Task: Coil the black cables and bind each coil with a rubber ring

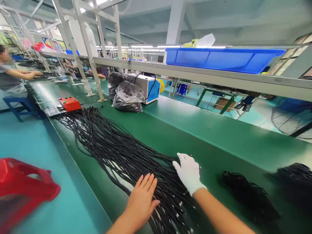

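A long spread of black cables (117, 143) runs along the green workbench (170, 130), with small light-coloured connector ends near me. My bare left hand (143, 198) lies flat on the cables, its fingers stretched out. On the far edge of the same cables rests my right hand (188, 170) in a white glove, thumb apart from the fingers; it seems to touch the cables, and I see nothing held in it. To the right lies a bundle of black cables (248, 195), with another dark pile (296, 182) beyond it, blurred.
A red box with buttons (70, 103) stands at the cables' far end. Behind are black-filled plastic bags (128, 96) and a blue-and-white machine (149, 87). A shelf above carries a blue tray (219, 60). A red stool (26, 182) stands left; another person (14, 74) sits far left.
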`<state>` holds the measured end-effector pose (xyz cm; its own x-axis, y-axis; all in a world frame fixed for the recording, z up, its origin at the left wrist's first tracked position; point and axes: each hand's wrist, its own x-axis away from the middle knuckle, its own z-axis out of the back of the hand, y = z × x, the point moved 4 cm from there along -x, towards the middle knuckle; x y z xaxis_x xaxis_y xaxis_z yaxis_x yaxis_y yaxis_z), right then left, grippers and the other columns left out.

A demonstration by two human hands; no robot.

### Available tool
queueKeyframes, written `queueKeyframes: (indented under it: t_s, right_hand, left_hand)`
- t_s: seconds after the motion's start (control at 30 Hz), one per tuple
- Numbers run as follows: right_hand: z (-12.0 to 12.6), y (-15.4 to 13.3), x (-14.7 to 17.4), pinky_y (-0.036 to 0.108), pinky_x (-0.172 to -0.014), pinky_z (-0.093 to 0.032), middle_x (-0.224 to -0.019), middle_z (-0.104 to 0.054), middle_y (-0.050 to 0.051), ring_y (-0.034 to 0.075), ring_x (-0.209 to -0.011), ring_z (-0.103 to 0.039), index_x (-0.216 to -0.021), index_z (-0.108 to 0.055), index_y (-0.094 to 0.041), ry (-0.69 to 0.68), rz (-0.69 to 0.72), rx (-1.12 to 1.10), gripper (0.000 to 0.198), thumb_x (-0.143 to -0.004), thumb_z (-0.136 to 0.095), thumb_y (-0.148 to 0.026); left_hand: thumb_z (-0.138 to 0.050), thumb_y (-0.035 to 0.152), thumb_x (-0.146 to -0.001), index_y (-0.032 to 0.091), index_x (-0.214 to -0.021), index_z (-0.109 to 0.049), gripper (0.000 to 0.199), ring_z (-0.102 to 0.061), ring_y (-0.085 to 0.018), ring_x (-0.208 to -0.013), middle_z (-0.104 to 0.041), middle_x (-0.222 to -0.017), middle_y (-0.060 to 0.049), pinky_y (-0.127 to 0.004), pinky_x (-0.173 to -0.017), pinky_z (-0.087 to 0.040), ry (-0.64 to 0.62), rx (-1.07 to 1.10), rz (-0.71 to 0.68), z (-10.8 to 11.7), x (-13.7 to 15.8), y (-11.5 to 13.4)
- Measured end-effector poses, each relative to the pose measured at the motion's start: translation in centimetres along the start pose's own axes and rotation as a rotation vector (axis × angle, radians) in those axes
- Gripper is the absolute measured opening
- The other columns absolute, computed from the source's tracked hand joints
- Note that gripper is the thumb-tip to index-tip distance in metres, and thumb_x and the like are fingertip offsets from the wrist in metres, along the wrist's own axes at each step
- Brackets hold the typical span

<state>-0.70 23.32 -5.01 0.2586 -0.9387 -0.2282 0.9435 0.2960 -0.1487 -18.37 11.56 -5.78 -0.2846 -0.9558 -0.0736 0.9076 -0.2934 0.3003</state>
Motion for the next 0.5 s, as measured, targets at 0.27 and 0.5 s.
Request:
queueKeyframes:
  t_s: [0.27, 0.5]
  right_hand:
    - [1.3, 0.6, 5.5, 0.034, -0.085, -0.040, -0.109, -0.063, 0.005, 0.021, -0.101, -0.054, -0.108, -0.060, -0.023, 0.033, 0.159, -0.134, 0.028, -0.087, -0.043, -0.030]
    - [3.0, -1.3, 13.2, 0.036, -0.081, -0.039, -0.104, -0.061, 0.007, 0.024, -0.093, -0.053, -0.109, -0.058, -0.023, -0.036, 0.287, -0.191, 0.031, -0.079, -0.052, -0.030]
  left_hand:
    - [-0.054, 0.027, -0.084, 0.025, -0.117, -0.054, 0.034, -0.048, -0.022, -0.120, -0.055, -0.129, -0.006, -0.046, -0.104, -0.034, 0.206, 0.106, -0.068, 1.3, 1.1, -0.7]
    - [-0.038, 0.002, -0.078, 0.022, -0.087, -0.060, 0.031, -0.055, -0.021, -0.092, -0.064, -0.095, -0.005, -0.037, -0.082, -0.045, 0.248, 0.062, 0.096, 1.2, 6.7, 4.5]
